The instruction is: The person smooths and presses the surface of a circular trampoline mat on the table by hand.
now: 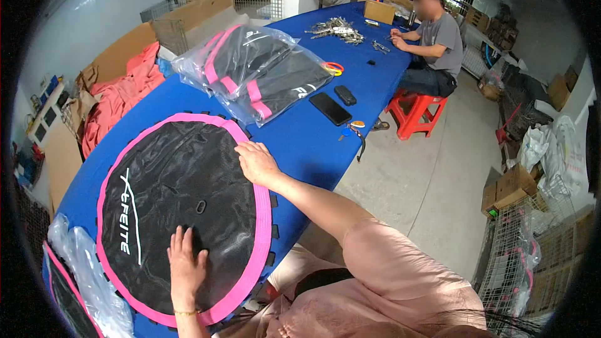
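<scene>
On the blue table (325, 144), both hands press flat, ungripping, on the round mat (181, 213), seemingly elongated toward the viewer.

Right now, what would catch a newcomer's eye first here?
A round black mat with a pink rim lies on the blue table, both hands flat on it: left hand, right hand. Behind it sit bagged mats; a seated person works at the far end.

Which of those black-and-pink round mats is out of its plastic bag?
The mat lying flat under both hands, the left hand and right hand. The bagged mats farther up the blue table are folded inside clear plastic.
</scene>
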A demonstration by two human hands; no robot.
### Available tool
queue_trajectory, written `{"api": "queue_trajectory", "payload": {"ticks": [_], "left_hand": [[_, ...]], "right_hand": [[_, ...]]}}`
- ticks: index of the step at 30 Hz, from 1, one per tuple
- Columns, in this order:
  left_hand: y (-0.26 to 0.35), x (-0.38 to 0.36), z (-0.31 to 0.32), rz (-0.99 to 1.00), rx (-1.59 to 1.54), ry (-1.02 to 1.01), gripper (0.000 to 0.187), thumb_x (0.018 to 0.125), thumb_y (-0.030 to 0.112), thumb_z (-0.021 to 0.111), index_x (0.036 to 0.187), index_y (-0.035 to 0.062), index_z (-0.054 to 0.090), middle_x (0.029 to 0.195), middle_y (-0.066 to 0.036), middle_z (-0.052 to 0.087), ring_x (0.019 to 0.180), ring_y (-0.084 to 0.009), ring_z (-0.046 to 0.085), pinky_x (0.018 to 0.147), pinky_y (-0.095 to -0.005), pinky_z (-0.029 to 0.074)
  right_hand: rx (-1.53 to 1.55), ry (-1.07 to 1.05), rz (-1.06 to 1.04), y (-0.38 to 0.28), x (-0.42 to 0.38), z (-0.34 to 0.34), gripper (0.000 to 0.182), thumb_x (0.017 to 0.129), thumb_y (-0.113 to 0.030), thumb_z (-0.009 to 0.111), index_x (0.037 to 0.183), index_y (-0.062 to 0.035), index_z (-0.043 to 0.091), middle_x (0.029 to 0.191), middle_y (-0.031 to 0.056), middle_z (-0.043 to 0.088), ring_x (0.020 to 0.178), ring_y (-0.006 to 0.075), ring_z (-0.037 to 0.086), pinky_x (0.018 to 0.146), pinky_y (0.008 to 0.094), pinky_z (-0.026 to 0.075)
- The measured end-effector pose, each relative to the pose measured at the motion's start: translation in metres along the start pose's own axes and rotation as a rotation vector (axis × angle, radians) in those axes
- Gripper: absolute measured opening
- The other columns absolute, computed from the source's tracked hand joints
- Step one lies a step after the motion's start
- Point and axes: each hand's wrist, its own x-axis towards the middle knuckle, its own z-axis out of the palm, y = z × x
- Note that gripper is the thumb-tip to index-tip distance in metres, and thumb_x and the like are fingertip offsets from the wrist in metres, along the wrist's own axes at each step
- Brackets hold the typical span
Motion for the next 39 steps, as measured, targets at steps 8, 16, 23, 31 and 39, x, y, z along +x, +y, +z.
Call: {"api": "queue_trajectory", "payload": {"ticks": [8, 16, 23, 31, 39], "left_hand": [[-0.105, -0.013, 0.022, -0.091, -0.002, 0.193, 0.052, 0.096, 0.019, 0.066, 0.142, -0.0009, 0.054, 0.148, -0.025, 0.052, 0.139, -0.0408, 0.048, 0.116, -0.0502, 0.038], [-0.095, -0.001, 0.004, -0.054, -0.044, 0.224, 0.025, 0.090, 0.014, 0.071, 0.108, -0.0031, 0.070, 0.116, -0.021, 0.069, 0.110, -0.0393, 0.064, 0.096, -0.0464, 0.052], [-0.094, 0.000, 0.020, 0.024, 0.042, 0.377, 0.016, 0.086, 0.010, 0.071, 0.097, 0.0015, 0.063, 0.099, -0.016, 0.061, 0.097, -0.0366, 0.058, 0.086, -0.0461, 0.047], [-0.096, 0.004, 0.018, -0.001, -0.019, 0.439, 0.011, 0.087, 0.008, 0.068, 0.090, 0.0008, 0.061, 0.095, -0.016, 0.060, 0.094, -0.0375, 0.056, 0.083, -0.0472, 0.046], [-0.097, 0.005, 0.020, 0.030, -0.049, 0.489, 0.009, 0.086, 0.006, 0.068, 0.089, 0.0004, 0.061, 0.094, -0.017, 0.059, 0.093, -0.0380, 0.056, 0.082, -0.0474, 0.046]], "right_hand": [[-0.144, -0.077, -0.038, -0.003, 0.004, 0.000, 0.028, 0.096, -0.013, 0.056, 0.120, -0.0022, 0.065, 0.133, 0.0183, 0.063, 0.130, 0.0341, 0.055, 0.113, 0.0518, 0.037], [-0.470, -0.346, 0.014, -0.033, 0.040, 0.000, 0.021, 0.093, -0.015, 0.057, 0.109, -0.0029, 0.065, 0.113, 0.0180, 0.066, 0.116, 0.0360, 0.062, 0.110, 0.0619, 0.035], [-0.280, -0.198, 0.017, -0.055, 0.030, 0.037, 0.029, 0.096, -0.022, 0.059, 0.118, -0.0045, 0.066, 0.118, 0.0191, 0.063, 0.121, 0.0387, 0.057, 0.104, 0.0534, 0.041], [-0.329, -0.085, -0.005, -0.063, 0.015, 0.042, 0.035, 0.096, -0.021, 0.061, 0.125, -0.0018, 0.063, 0.129, 0.0215, 0.059, 0.127, 0.0382, 0.052, 0.110, 0.0501, 0.038], [-0.331, -0.110, 0.016, -0.065, 0.015, 0.038, 0.036, 0.096, -0.021, 0.061, 0.126, -0.0018, 0.063, 0.133, 0.0215, 0.059, 0.129, 0.0375, 0.052, 0.113, 0.0493, 0.037]]}}
